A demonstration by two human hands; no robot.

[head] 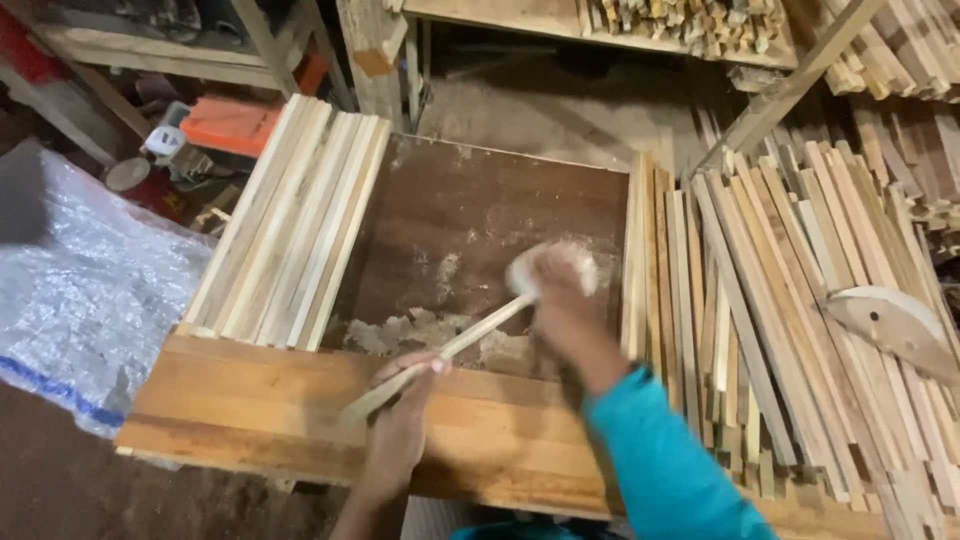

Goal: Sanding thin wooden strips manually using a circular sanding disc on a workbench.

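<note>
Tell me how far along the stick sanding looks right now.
Likely done: a neat row of pale sticks lies at the left of the board. In hand: the left hand holds one thin stick while the right hand, blurred, rubs a pale pad at its far end, with dust beneath. Probably left: the big loose pile of sticks on the right.

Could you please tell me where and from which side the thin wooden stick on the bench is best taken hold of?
Probably at its near, lower end, from the left, where the left hand already grips the stick. It lies slanted across the bench, and its far end is taken up by the right hand.
</note>
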